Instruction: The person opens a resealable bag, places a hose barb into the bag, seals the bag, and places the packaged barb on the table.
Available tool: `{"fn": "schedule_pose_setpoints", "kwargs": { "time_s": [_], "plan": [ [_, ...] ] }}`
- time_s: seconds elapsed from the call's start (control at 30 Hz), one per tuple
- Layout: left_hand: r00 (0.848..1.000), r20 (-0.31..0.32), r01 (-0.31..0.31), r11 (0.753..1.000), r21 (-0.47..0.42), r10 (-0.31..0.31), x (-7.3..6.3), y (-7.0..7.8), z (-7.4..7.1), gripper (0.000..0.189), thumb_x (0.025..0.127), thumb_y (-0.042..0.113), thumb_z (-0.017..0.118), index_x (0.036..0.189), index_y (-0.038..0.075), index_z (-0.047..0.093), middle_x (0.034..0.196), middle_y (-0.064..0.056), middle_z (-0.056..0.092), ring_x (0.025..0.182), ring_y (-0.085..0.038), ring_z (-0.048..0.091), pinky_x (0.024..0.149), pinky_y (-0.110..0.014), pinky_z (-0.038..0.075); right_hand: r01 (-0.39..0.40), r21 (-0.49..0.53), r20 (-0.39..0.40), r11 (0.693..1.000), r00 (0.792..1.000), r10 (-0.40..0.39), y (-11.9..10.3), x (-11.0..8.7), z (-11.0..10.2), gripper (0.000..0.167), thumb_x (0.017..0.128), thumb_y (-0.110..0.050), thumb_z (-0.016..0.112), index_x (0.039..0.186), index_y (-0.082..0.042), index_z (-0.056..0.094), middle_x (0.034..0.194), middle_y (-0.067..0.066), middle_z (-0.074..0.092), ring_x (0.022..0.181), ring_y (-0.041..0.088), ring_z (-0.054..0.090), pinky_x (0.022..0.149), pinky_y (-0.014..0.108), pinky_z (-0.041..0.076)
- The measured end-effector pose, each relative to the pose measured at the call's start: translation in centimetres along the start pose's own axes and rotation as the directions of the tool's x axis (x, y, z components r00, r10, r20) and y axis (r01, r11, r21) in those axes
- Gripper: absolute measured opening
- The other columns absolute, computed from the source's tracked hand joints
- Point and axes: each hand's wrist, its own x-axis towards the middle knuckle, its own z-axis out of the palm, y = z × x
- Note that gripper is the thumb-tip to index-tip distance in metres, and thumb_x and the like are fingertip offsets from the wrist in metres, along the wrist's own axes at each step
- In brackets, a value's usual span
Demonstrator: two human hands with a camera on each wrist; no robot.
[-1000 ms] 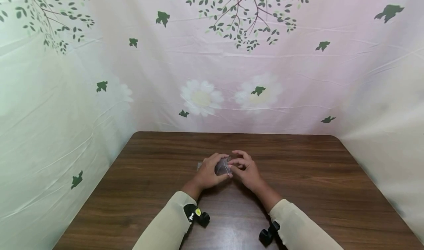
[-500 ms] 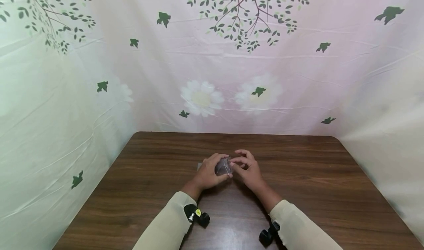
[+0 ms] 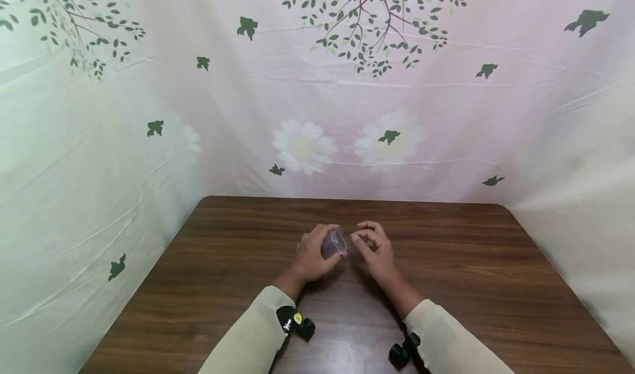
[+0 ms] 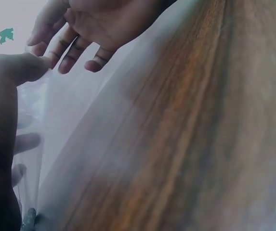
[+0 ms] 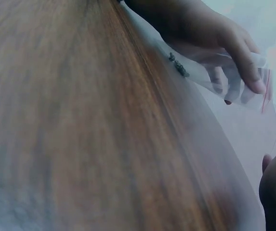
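My left hand [image 3: 312,255] grips a clear plastic zip bag [image 3: 334,243] above the table, thumb on the near side and fingers on the far side. A red line [image 5: 266,91] runs along the bag's mouth, which faces right. Small dark green bits [image 5: 178,66] lie in the bag's far end, seen in the right wrist view. Beside the mouth, a short gap away in the head view, is my right hand [image 3: 377,250], its fingers loosely bent and thumb near the index fingertip. Nothing shows between them. Through the clear plastic, left fingers [image 4: 28,143] show in the left wrist view.
The brown wood-grain table [image 3: 223,264] spreads around both hands. A pale cloth backdrop [image 3: 337,98] with printed leaves, birds and daisies stands behind it and along both sides. Black wrist cameras [image 3: 306,329] sit below the sleeves.
My right hand has moved slightly right and away from the bag's mouth, which its fingers overlapped before. My left hand has tilted the bag, and its mouth looks wider and rounder.
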Motion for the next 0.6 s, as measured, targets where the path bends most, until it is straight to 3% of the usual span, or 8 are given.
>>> {"fn": "schedule_pose_setpoints", "kwargs": {
  "time_s": [0.17, 0.6],
  "plan": [
    [0.996, -0.090, -0.020, 1.000, 0.015, 0.021, 0.1, 0.1, 0.2, 0.067, 0.092, 0.034, 0.082, 0.150, 0.011, 0.057, 0.130, -0.009, 0.069, 0.108, -0.023, 0.070, 0.095, -0.045, 0.052, -0.009, 0.016, -0.004, 1.000, 1.000, 0.009, -0.4, -0.1, 0.1, 0.014, 0.104, -0.008, 0.071, 0.106, 0.003, 0.078, 0.143, 0.018, 0.060, 0.125, 0.015, 0.053, 0.086, 0.024, 0.045],
    [0.978, -0.207, -0.026, 0.999, 0.029, 0.032, 0.3, 1.5, 0.2, 0.070, 0.093, 0.034, 0.082, 0.151, 0.005, 0.056, 0.126, -0.012, 0.068, 0.104, -0.026, 0.069, 0.092, -0.044, 0.045, 0.039, 0.025, 0.023, 0.999, 0.999, -0.039, -1.4, -0.1, 0.4, 0.016, 0.106, -0.011, 0.069, 0.108, 0.003, 0.077, 0.145, 0.020, 0.057, 0.128, 0.017, 0.051, 0.087, 0.026, 0.044]
  ]
}}
